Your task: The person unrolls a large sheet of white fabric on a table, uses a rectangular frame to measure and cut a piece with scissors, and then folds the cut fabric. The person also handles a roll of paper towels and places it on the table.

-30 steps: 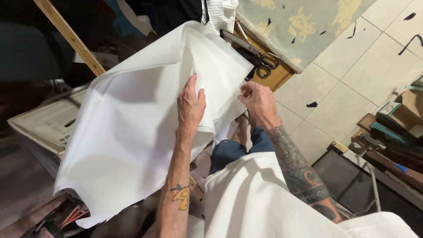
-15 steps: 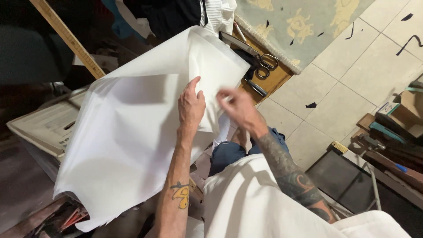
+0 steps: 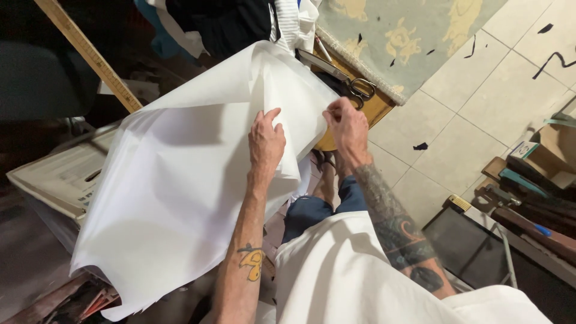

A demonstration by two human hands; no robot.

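Biggest thing here is the white sheet of fabric or paper (image 3: 180,180), hard to say which, draped across the person's lap and spilling down toward the lower left, with its top end bunched up near the middle of the view. Behind it sits a pale patterned rug (image 3: 408,36) on a light tiled floor (image 3: 504,90), with a few dark scraps lying on the tiles. A long wooden ruler (image 3: 90,54) runs diagonally in the upper left, just beside the sheet's edge. A flat printed box (image 3: 60,177) pokes out from under the sheet on the left. Over on the right there's a pile of tools and boxes (image 3: 534,180). A pair of scissors (image 3: 342,78) rests on a wooden surface just past the sheet's top edge. The left hand (image 3: 267,141) lies on the sheet with fingers loosely curled, thumb up, pressing the material down. The right hand (image 3: 348,126) is close beside it, fingers pinched tight on the sheet's right edge.
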